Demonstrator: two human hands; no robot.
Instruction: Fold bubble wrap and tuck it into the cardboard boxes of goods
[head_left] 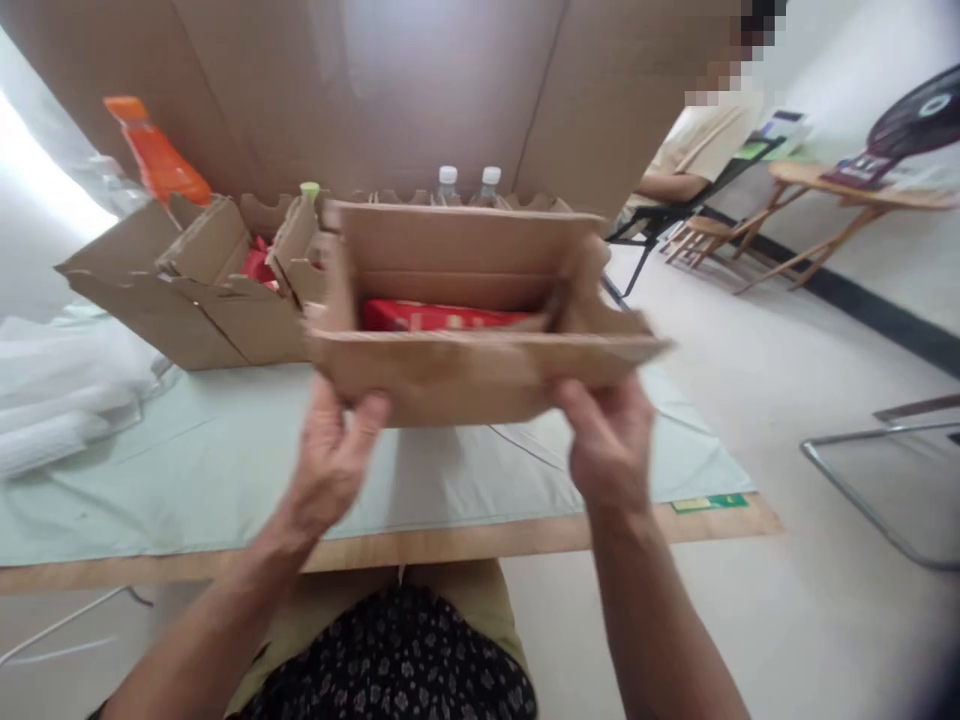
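Between my two hands I hold an open cardboard box (465,375), raised over the table. A red packet (435,316) lies inside it, partly hidden by the front wall. My left hand (334,450) grips the lower left corner, thumb on the front face and fingers underneath. At the lower right corner my right hand (611,440) has the same kind of hold. Behind and to the left stand more cardboard boxes (217,325), one holding an orange-coloured bottle (161,160) and another showing a bit of red wrapping (259,262).
A pale green cloth (465,480) covers the table, with white plastic wrap (60,390) at its left. Two white-capped bottles (469,185) rise behind the held box, before a large cardboard panel (375,90). A seated person (705,140) and a fan (915,115) are at right.
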